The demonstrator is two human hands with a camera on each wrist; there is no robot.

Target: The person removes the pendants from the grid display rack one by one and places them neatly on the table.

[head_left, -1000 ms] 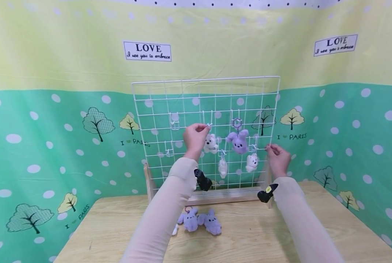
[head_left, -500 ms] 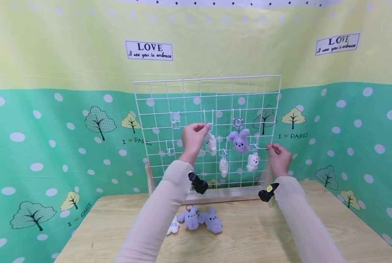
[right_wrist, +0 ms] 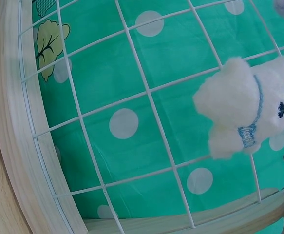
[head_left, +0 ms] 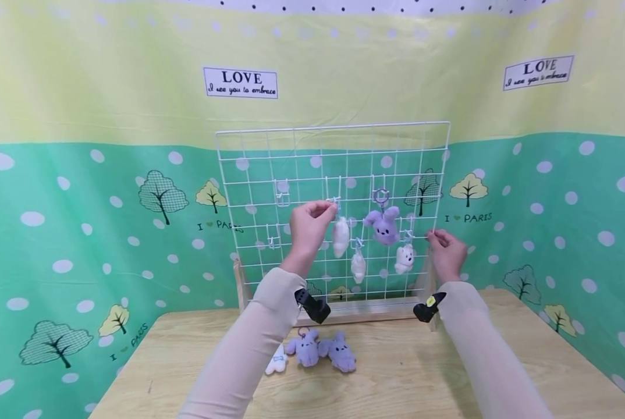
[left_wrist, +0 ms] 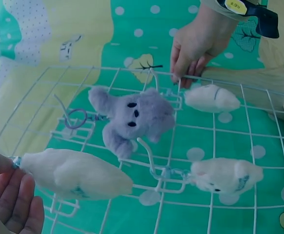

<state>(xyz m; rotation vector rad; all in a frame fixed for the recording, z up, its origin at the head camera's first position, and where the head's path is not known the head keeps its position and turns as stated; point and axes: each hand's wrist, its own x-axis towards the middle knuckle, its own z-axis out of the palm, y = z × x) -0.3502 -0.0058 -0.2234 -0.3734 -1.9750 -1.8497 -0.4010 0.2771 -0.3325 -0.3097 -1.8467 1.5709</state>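
Observation:
My left hand [head_left: 309, 230] pinches the small blue ring of a white plush bear keychain [head_left: 340, 237] close by a hook on the white wire grid [head_left: 333, 127]. The bear hangs below the fingertips, its face turned away in the head view. With my right hand [head_left: 447, 253] I grip the grid's right edge. A purple plush bunny keychain [head_left: 383, 227] hangs from a hook between the hands. Lower down hang two more white bears, one [head_left: 358, 266] near the middle and one [head_left: 404, 259] beside my right hand; the latter shows large in the right wrist view.
Two bare hooks, an upper one [head_left: 282, 198] and a lower one [head_left: 273, 240], are on the grid's left side. A wooden stand [head_left: 344, 314] holds the grid upright. On the table [head_left: 396, 384] lie two purple bunnies [head_left: 307, 349] and a white plush [head_left: 276, 361].
The white bear at my left fingertips has swung round from facing front to showing its back. My left forearm has shifted slightly left; my right hand keeps its hold on the grid.

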